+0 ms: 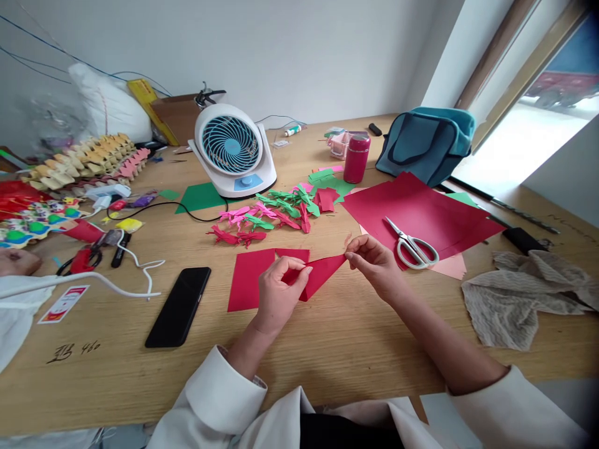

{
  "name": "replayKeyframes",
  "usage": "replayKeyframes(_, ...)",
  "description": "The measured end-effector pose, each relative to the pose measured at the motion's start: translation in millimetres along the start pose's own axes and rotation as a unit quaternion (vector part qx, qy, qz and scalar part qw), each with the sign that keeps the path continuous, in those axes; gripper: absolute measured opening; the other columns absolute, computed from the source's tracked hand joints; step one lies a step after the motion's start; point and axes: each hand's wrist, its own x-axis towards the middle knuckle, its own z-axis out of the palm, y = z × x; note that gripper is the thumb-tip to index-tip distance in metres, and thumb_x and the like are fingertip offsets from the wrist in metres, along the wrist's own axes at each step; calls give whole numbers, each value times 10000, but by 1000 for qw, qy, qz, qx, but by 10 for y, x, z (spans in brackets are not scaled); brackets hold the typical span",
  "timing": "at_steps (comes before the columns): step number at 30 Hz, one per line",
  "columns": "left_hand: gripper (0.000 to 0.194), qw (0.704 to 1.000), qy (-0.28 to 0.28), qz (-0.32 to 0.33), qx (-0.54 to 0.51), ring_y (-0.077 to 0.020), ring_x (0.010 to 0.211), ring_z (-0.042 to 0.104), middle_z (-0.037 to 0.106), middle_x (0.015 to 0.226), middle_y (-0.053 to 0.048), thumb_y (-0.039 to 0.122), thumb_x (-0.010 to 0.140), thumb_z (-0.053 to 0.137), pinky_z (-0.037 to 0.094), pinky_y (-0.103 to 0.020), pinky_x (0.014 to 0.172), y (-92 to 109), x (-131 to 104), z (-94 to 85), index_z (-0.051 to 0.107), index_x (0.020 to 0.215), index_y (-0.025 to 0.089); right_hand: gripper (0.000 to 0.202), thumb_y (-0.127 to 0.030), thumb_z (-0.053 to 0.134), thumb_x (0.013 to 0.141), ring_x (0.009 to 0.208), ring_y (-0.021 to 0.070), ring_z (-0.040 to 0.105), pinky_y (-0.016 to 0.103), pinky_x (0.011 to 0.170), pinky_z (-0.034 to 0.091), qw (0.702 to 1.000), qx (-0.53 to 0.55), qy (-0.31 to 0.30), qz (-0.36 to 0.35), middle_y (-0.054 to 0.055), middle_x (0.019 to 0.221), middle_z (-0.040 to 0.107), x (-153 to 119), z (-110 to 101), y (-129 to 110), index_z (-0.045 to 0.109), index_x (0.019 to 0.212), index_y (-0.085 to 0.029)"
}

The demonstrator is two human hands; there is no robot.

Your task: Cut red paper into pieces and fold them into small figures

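Clamping fingertips on red paper (322,274) inside front edge of table (116,386), L hand (276,293) & R hand (377,268) may crease it w/ uneven pull.

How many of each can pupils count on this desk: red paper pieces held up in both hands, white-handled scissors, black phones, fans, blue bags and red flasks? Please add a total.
Held red paper: 1
White-handled scissors: 1
Black phone: 1
Fan: 1
Blue bag: 1
Red flask: 1
Total: 6
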Motion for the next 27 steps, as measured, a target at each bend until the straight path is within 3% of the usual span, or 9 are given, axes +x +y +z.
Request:
replayKeyframes(6, 80, 1000, -8, -24, 16, -151, 753, 677, 722, 775, 8, 221, 803, 694, 522, -285, 759, -24, 18, -6, 638, 749, 207, 157, -344, 708, 830, 706, 149, 497, 286, 623, 410, 992, -111, -43, -35, 7, 819, 567, 5, -99, 35, 620, 904, -237)
replayKeyframes(14, 94, 998, -39, -49, 31, -144, 713, 663, 711, 754, 28, 214, 782, 713, 507, -276, 727, -29, 22, -9, 623, 754, 215, 86, -223, 578, 884, 723, 162, 540, 304, 672, 445, 948, -279, -144, -54, 19, 833, 592, 3, -222, -43, 608, 964, -232)
replayKeyframes(21, 207, 992, -100, -82, -12, -165, 819, 701, 715, 827, 18, 154, 756, 720, 529, -302, 811, -42, 8, 26, 613, 917, 229, 130, -185, 525, 892, 708, 164, 560, 299, 666, 441, 895, -362, -256, -49, 18, 824, 630, -26, -345, -113, 599, 984, -238)
replayKeyframes(27, 320, 976, -171, -126, -39, -163, 833, 707, 722, 810, 29, 130, 747, 720, 520, -305, 856, -8, -73, 108, 608, 1024, 242, 150, -175, 500, 904, 729, 163, 564, 283, 653, 434, 886, -363, -287, -11, 28, 862, 641, -192, -473, -85, 602, 999, -230)
